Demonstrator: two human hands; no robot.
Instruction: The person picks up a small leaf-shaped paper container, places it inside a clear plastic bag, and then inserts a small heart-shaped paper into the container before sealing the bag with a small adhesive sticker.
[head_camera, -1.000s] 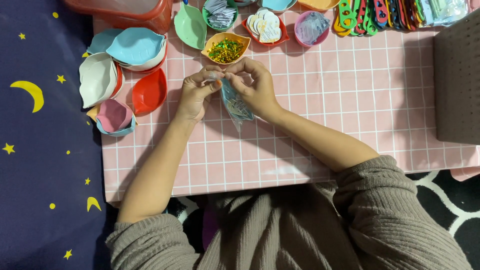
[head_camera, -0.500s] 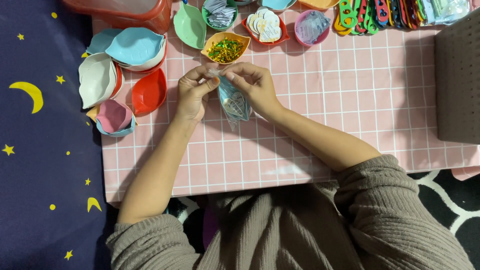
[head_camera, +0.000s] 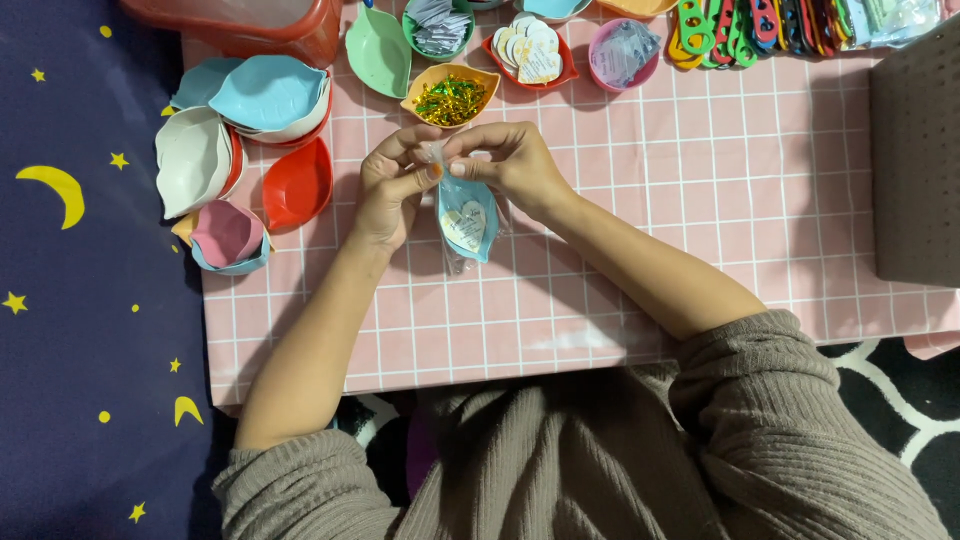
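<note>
A: What are you holding?

B: Your left hand (head_camera: 385, 195) and right hand (head_camera: 515, 160) both pinch the top of a small clear packet (head_camera: 465, 220), fingers closed on it, above the middle of the worktop (head_camera: 700, 200). A pale heart-shaped tag on blue shows through it.

A: And around you?

B: Just beyond lies an orange dish of gold and green bits (head_camera: 450, 97). Stacked leaf-shaped dishes (head_camera: 240, 110) sit far left. The pink checked cloth covers the worktop; a dark blue rug with yellow moons and stars (head_camera: 80, 300) lies left.
</note>
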